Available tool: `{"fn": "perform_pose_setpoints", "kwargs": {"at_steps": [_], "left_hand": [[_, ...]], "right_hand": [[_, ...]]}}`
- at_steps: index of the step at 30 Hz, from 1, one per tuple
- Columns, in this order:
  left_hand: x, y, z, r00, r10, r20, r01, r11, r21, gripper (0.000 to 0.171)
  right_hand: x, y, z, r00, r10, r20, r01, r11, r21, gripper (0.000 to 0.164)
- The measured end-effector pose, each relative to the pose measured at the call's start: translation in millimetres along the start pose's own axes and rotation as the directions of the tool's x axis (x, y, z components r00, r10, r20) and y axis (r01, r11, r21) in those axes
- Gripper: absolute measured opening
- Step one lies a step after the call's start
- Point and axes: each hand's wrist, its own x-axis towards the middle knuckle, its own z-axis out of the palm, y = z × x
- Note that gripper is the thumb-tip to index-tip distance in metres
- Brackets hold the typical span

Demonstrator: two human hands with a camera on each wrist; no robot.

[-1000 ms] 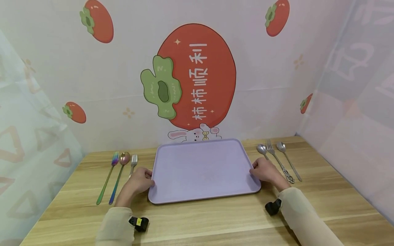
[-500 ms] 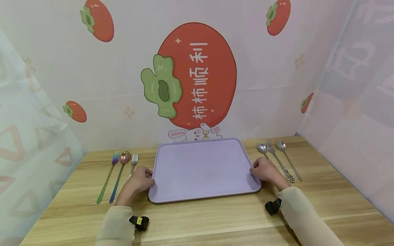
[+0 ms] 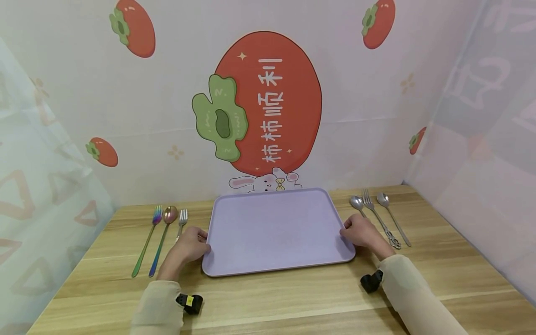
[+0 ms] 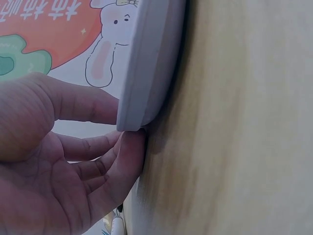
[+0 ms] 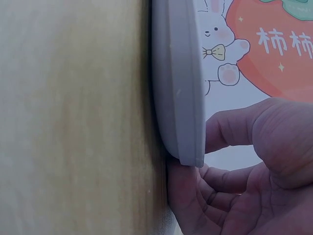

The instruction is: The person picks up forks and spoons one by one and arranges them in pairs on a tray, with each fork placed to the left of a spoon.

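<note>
A light purple rectangular tray (image 3: 276, 230) lies on the wooden table, bare on top. At its left rim my left hand (image 3: 190, 244) pinches the edge. The left wrist view shows that thumb (image 4: 85, 104) over the rim and the curled fingers (image 4: 120, 169) tucked against the underside. On the opposite side, my right hand (image 3: 361, 231) grips the right rim the same way. In the right wrist view its thumb (image 5: 230, 128) is on top and the fingers (image 5: 188, 198) sit under the edge, close to the tabletop.
Left of the tray lie a rainbow fork (image 3: 145, 244), a rainbow spoon (image 3: 162, 242) and a silver fork (image 3: 182, 218) partly behind my hand. To the right are a silver spoon (image 3: 357, 203), an ornate fork (image 3: 378, 218) and another spoon (image 3: 393, 218). A printed cloth wall (image 3: 167, 93) stands behind.
</note>
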Motion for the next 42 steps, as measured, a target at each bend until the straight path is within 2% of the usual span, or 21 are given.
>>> {"fn": "perform_pose_setpoints", "kwargs": {"at_steps": [4, 11, 22, 28, 35, 42], "left_hand": [[0.6, -0.5, 0.4, 1.000, 0.005, -0.001, -0.005, 1.000, -0.002, 0.034], [-1.5, 0.7, -1.0, 1.000, -0.031, 0.005, 0.031, 0.999, -0.024, 0.036], [-5.4, -0.1, -13.8, 0.999, -0.004, -0.046, 0.007, 0.998, 0.063, 0.040], [-9.0, -2.7, -21.0, 0.998, -0.006, -0.070, 0.009, 0.999, 0.044, 0.041], [-9.8, -7.0, -26.7, 0.995, 0.042, -0.092, -0.041, 0.999, 0.016, 0.041], [-10.0, -6.0, -28.7, 0.997, 0.027, -0.078, -0.026, 0.999, 0.018, 0.042]], "right_hand": [[0, 0, 0, 1.000, 0.002, 0.001, -0.002, 1.000, 0.001, 0.020], [0, -1, 0, 1.000, 0.006, 0.004, -0.006, 1.000, 0.002, 0.021], [-1, 0, 0, 1.000, -0.004, 0.003, 0.004, 1.000, 0.011, 0.025], [0, 0, 0, 1.000, 0.000, 0.016, 0.000, 1.000, 0.020, 0.028], [1, 1, -1, 1.000, -0.006, 0.016, 0.006, 1.000, 0.020, 0.030], [0, 0, -1, 1.000, 0.013, 0.019, -0.013, 0.999, 0.034, 0.028]]}}
